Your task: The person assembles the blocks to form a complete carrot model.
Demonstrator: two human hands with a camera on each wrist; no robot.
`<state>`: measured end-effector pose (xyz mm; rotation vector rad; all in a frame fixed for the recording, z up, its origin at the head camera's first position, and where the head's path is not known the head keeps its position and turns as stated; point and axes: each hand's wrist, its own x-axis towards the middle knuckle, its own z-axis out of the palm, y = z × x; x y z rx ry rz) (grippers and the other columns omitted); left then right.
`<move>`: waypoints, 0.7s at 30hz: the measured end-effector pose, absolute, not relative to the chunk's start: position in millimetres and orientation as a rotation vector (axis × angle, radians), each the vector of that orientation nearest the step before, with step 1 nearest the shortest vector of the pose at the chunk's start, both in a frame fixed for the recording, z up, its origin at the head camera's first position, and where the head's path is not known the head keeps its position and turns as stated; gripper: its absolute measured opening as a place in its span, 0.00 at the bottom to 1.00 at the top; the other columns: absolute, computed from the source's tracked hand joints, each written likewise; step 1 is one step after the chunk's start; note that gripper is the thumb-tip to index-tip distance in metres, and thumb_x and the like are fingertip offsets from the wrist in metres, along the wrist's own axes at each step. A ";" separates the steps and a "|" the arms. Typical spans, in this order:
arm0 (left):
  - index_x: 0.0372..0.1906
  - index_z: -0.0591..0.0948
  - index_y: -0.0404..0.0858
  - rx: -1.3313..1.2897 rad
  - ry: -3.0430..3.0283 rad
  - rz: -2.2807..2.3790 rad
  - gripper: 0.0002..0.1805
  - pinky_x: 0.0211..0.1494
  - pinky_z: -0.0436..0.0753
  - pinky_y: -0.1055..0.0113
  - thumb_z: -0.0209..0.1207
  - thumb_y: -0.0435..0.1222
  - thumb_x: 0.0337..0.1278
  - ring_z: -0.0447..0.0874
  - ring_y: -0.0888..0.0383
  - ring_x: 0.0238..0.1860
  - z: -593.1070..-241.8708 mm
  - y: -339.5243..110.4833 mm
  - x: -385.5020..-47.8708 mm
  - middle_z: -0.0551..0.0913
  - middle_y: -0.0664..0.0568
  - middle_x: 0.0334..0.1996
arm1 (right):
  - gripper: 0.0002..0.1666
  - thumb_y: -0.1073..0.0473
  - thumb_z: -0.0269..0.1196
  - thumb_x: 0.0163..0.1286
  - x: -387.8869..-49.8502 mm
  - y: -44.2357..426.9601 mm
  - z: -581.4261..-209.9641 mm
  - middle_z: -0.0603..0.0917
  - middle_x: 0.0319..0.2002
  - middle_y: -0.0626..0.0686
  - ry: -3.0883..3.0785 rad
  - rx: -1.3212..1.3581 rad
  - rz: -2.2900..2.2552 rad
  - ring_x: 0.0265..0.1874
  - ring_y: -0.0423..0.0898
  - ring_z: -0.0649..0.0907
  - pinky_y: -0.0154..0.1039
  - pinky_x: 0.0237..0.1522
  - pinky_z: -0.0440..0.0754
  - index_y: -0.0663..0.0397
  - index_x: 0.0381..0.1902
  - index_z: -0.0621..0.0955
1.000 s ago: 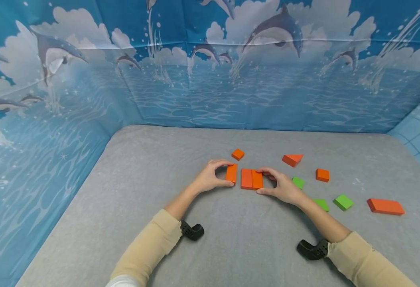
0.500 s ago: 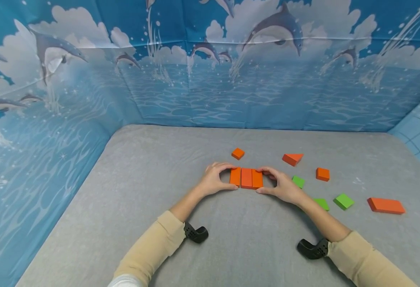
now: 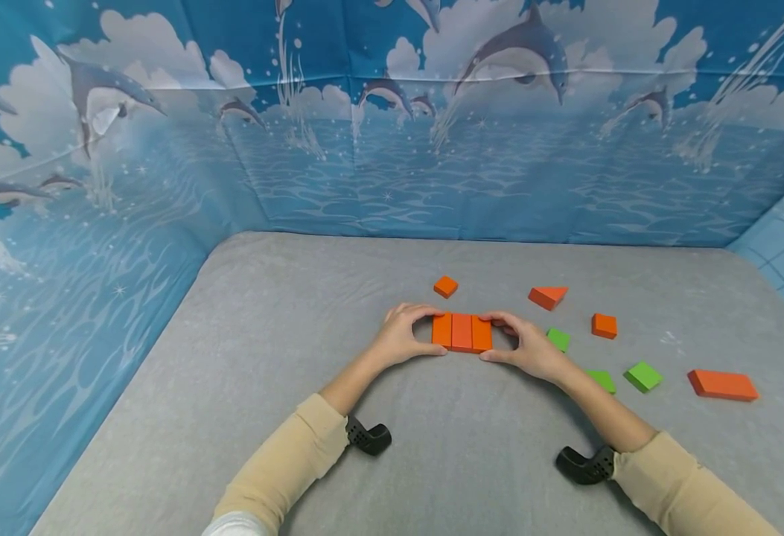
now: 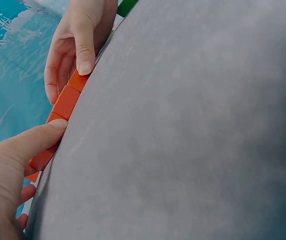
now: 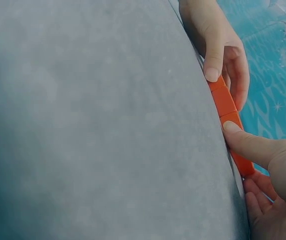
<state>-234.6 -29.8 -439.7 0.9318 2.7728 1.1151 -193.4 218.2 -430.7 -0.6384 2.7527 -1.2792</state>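
Three orange rectangular blocks lie side by side on the grey cloth, touching along their long sides. My left hand pinches the left block between thumb and fingers at its near and far ends. On the other side, the right block is pinched the same way by my right hand. Between them sits the middle block, with neither hand on it. The left wrist view shows the thumb of the left hand on a block's near end. In the right wrist view, the right hand partly covers its block.
A small orange block lies behind the row. To the right are an orange triangular block, an orange cube-like block, several green blocks and a long orange block. A dolphin-print curtain hangs behind.
My left hand has slid its block to the right, closing the gap to the middle block. The right hand has kept its place on the right block.
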 end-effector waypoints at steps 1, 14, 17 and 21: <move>0.56 0.76 0.46 0.933 2.774 1.114 0.34 0.63 0.58 0.54 0.71 0.47 0.37 0.66 0.56 0.57 -439.8 -29.6 -234.8 0.76 0.55 0.56 | 0.35 0.57 0.70 0.53 -193.5 218.5 -431.0 0.73 0.56 0.63 2.757 -0.641 -1.278 0.57 0.59 0.70 0.55 0.57 0.66 0.63 0.57 0.71; 0.57 0.75 0.43 0.957 2.622 1.171 0.32 0.63 0.61 0.52 0.68 0.46 0.43 0.64 0.54 0.61 -427.2 -31.8 -250.3 0.71 0.51 0.59 | 0.35 0.57 0.70 0.53 -193.3 219.7 -432.4 0.73 0.56 0.62 2.765 -0.639 -1.273 0.56 0.58 0.71 0.54 0.56 0.67 0.62 0.57 0.71; 0.58 0.74 0.41 0.976 2.602 1.203 0.29 0.63 0.63 0.54 0.65 0.44 0.48 0.65 0.53 0.61 -420.8 -31.2 -263.7 0.71 0.49 0.59 | 0.35 0.57 0.70 0.52 -193.2 219.5 -431.8 0.73 0.55 0.62 2.766 -0.642 -1.280 0.56 0.58 0.71 0.54 0.56 0.68 0.62 0.56 0.71; 0.60 0.73 0.41 0.976 2.652 1.136 0.29 0.64 0.61 0.52 0.63 0.44 0.52 0.63 0.51 0.62 -416.6 -29.3 -282.5 0.70 0.49 0.60 | 0.36 0.57 0.70 0.52 -193.7 219.1 -431.4 0.73 0.56 0.61 2.746 -0.628 -1.287 0.57 0.57 0.71 0.53 0.57 0.67 0.61 0.57 0.70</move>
